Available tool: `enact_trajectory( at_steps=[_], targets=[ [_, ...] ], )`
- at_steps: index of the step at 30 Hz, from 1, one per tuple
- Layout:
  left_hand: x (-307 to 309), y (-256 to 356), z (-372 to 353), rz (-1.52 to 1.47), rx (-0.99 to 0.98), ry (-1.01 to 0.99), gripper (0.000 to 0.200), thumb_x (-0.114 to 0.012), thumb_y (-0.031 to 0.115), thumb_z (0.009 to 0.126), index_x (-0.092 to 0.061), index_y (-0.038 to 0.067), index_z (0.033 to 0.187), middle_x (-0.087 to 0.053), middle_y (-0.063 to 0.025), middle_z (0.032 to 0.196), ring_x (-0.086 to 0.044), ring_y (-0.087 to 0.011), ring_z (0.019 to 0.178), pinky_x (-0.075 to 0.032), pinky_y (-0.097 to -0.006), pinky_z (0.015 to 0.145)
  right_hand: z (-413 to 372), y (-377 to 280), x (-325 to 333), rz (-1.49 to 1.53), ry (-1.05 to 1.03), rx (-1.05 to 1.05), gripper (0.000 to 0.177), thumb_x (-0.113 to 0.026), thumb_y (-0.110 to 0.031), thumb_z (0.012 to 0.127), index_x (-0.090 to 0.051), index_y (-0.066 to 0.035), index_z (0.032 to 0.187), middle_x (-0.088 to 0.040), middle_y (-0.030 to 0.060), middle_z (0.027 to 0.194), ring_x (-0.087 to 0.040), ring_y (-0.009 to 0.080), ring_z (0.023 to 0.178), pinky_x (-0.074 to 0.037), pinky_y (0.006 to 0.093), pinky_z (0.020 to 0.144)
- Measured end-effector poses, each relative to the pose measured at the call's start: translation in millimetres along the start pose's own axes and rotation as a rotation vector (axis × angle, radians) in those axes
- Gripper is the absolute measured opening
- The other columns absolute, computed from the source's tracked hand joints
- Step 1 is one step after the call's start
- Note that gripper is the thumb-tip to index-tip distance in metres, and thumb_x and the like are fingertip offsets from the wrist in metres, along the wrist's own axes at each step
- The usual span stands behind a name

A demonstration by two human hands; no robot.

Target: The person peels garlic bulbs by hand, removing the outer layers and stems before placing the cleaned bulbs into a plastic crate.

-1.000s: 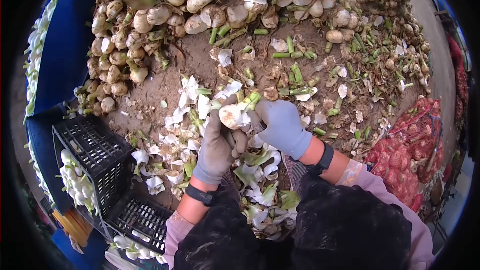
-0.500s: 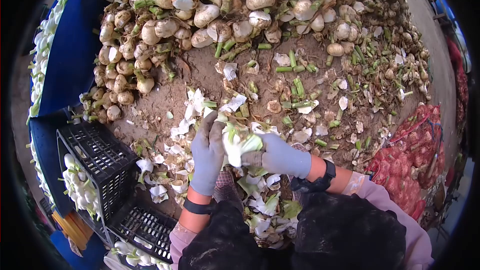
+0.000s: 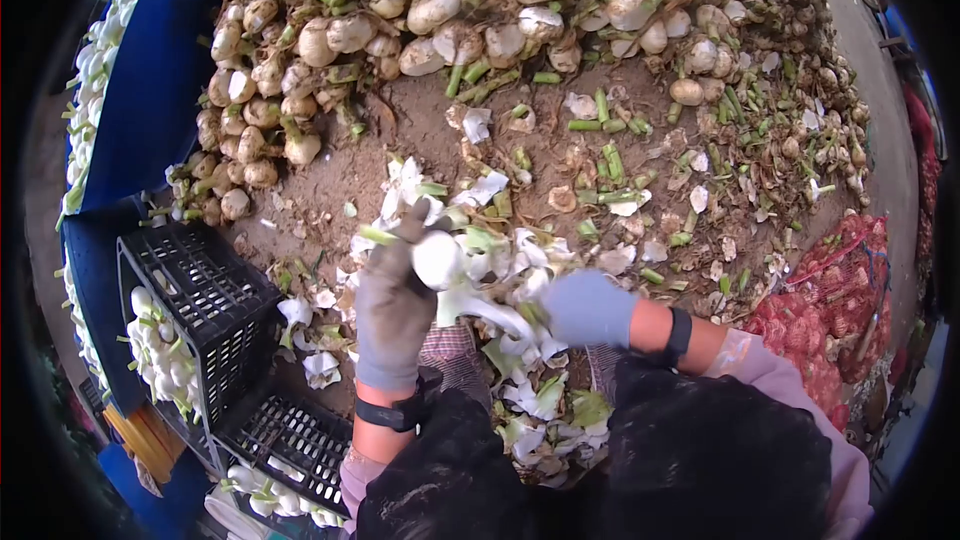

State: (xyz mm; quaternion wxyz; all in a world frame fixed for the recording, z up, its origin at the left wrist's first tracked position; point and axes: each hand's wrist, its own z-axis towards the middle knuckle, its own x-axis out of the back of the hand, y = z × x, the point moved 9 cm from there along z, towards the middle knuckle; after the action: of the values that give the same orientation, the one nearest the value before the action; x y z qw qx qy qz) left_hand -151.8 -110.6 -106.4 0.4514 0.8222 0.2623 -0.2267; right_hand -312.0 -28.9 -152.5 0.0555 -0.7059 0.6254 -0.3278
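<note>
A wide heap of unpeeled, soil-stained bulbs (image 3: pixel 434 10) fills the top of the frame, above brown, dirt-covered ground (image 3: pixel 345 175). Tall blue panels (image 3: pixel 148 70) stand at the upper left, with white bulbs along their outer side. Red mesh sacks (image 3: pixel 845 275) packed with bulbs lie at the right edge. A black slatted plastic crate (image 3: pixel 205 285) sits at the lower left, clean white bulbs just beside it. Pale papery peelings and green stem pieces (image 3: pixel 535 400) litter the lower centre. In the middle, the left hand (image 3: pixel 393 310), in a soiled grey glove, has its fingers clamped on a smooth white bulb (image 3: pixel 437 260) with a short green stem pointing left. The right hand (image 3: pixel 588 310), in a blurred blue-grey glove, is apart from that bulb, near a long whitish strip of peel (image 3: pixel 495 313); I cannot tell whether its fingers are together.
</note>
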Motion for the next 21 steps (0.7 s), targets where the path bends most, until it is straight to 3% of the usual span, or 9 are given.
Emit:
enact_trajectory(
  at_steps=[3, 8, 10, 12, 13, 14, 16, 19, 21],
  targets=[
    [39.2, 23.4, 11.3, -0.336, -0.085, 0.021, 0.035, -0.047, 0.018, 0.100, -0.052, -0.004, 0.126, -0.058, -0.0176, 0.124, -0.058, -0.0364, 0.114, -0.050, -0.0459, 0.099, -13.8, -22.9, -46.4, -0.074, -0.219, 0.167, 0.037, -0.066, -0.030, 0.077, -0.067, -0.010, 0.108, -0.069, 0.0138, 0.082, -0.069, 0.0298, 0.079, -0.055, 0.0408, 0.067],
    [40.0, -3.6, 4.8, -0.194, 0.084, 0.107, 0.029, -0.050, 0.023, 0.098, -0.057, -0.001, 0.113, -0.064, -0.0162, 0.109, -0.063, -0.0331, 0.104, -0.057, -0.0416, 0.089, -20.3, -4.9, 79.6, 0.296, 0.470, 0.004, 0.051, -0.068, -0.041, 0.083, -0.058, -0.014, 0.125, -0.069, 0.0126, 0.083, -0.068, 0.0293, 0.077, -0.053, 0.0406, 0.069],
    [50.6, 38.3, -2.5, 0.891, -0.413, 0.163, 0.026, -0.057, 0.016, 0.095, -0.058, -0.001, 0.115, -0.065, -0.0144, 0.108, -0.064, -0.0264, 0.098, -0.054, -0.0355, 0.089, -24.4, 6.6, 104.4, 0.292, 0.663, -0.040, 0.049, -0.070, -0.039, 0.083, -0.059, -0.015, 0.124, -0.069, 0.0108, 0.084, -0.067, 0.0274, 0.074, -0.053, 0.0390, 0.068],
    [30.5, 114.5, -32.0, 0.971, -0.574, 0.357, 0.033, -0.057, -0.010, 0.087, -0.056, -0.002, 0.119, -0.062, -0.0109, 0.111, -0.058, -0.0163, 0.101, -0.049, -0.0303, 0.088, -42.9, 41.1, 116.5, 0.304, 0.786, -0.022, 0.039, -0.068, -0.029, 0.084, -0.062, -0.015, 0.119, -0.068, 0.0119, 0.088, -0.066, 0.0278, 0.081, -0.053, 0.0392, 0.073],
    [75.3, 146.0, -36.4, 0.290, -0.557, 0.360, 0.038, -0.056, -0.006, 0.088, -0.052, -0.002, 0.126, -0.058, -0.0109, 0.119, -0.056, -0.0181, 0.106, -0.048, -0.0332, 0.090, -58.0, 71.2, 120.0, 0.270, 0.805, -0.080, 0.039, -0.068, -0.029, 0.084, -0.062, -0.015, 0.119, -0.068, 0.0119, 0.088, -0.066, 0.0278, 0.081, -0.053, 0.0392, 0.073],
    [99.5, 166.6, -50.2, 0.252, -0.548, 0.331, 0.038, -0.056, -0.006, 0.088, -0.052, -0.002, 0.126, -0.058, -0.0109, 0.119, -0.056, -0.0181, 0.106, -0.048, -0.0332, 0.090, -85.6, 105.8, 138.2, 0.093, 1.019, -0.257, 0.036, -0.067, -0.024, 0.083, -0.063, -0.015, 0.117, -0.067, 0.0122, 0.091, -0.065, 0.0285, 0.085, -0.052, 0.0396, 0.074],
    [37.8, 202.2, -70.8, -0.959, -0.225, -0.545, 0.055, -0.056, 0.013, 0.093, -0.036, -0.003, 0.142, -0.051, -0.0160, 0.131, -0.052, -0.0246, 0.113, -0.046, -0.0388, 0.098, -116.1, 176.5, 158.0, -0.175, 1.119, -0.709, 0.038, -0.066, -0.012, 0.077, -0.064, -0.018, 0.115, -0.064, 0.0126, 0.108, -0.061, 0.0314, 0.093, -0.050, 0.0419, 0.079],
    [58.8, 180.4, -43.1, -0.749, -0.325, -0.261, 0.057, -0.058, 0.015, 0.092, -0.036, -0.003, 0.141, -0.054, -0.0160, 0.115, -0.056, -0.0227, 0.098, -0.050, -0.0337, 0.087, -121.2, 237.8, 177.8, -0.418, 1.126, -0.856, 0.043, -0.071, -0.015, 0.071, -0.063, -0.023, 0.113, -0.059, 0.0115, 0.107, -0.060, 0.0292, 0.093, -0.049, 0.0416, 0.079],
    [45.9, 117.6, -8.7, -0.361, -0.218, -0.139, 0.051, -0.052, 0.024, 0.095, -0.042, 0.005, 0.141, -0.049, -0.0162, 0.138, -0.054, -0.0276, 0.119, -0.046, -0.0380, 0.100, -108.4, 258.2, 179.9, -0.529, 1.110, -0.843, 0.041, -0.073, -0.018, 0.070, -0.063, -0.023, 0.110, -0.061, 0.0111, 0.098, -0.060, 0.0288, 0.088, -0.050, 0.0415, 0.076]
  ],
)
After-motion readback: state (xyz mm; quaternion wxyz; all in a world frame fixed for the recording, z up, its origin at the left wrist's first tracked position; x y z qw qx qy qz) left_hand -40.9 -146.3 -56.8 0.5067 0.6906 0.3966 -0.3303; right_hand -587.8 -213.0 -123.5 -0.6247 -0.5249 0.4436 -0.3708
